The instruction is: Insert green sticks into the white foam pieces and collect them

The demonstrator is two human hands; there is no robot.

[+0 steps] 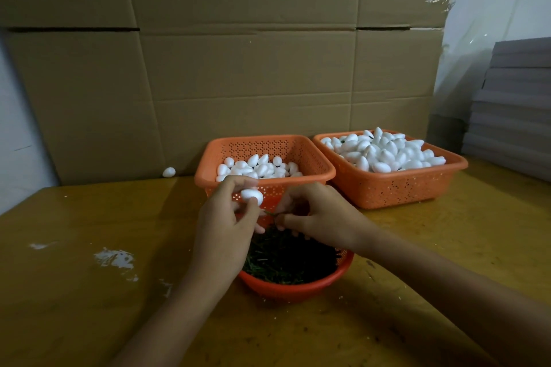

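The move ahead turns on one line: the thin green stick (269, 213), pinched between the fingertips of the right hand (316, 214), lies nearly level and points left toward the small white egg-shaped foam piece (252, 196), which the left hand (226, 217) grips between thumb and curled fingers. The foam piece sits just above and to the left of the stick's free end, its long axis also roughly crosswise, so the stick probably has to come up a little and drive leftward into the near end of the egg. Whether the tip already touches the foam is too fine to tell. The hands are close together, almost meeting, over the round orange plastic bowl (286, 289) heaped with dark green sticks (286, 256). Just behind them stands a square orange perforated plastic basket (310, 164) partly filled with loose white foam eggs (259, 168), and to its right, touching or nearly so, a second square orange perforated basket (402, 191) piled high with more white foam eggs (387, 152). I judge this the collecting basket, though sticks in those pieces are hard to make out. Everything rests on a yellowish wooden table (89, 307) marked with white smears and crumbs (114, 258); one stray foam egg (169, 171) lies at its far edge. Large flattened brown cardboard sheets (238, 68) stand behind, and a stack of grey boards (515, 98) rises at the right.
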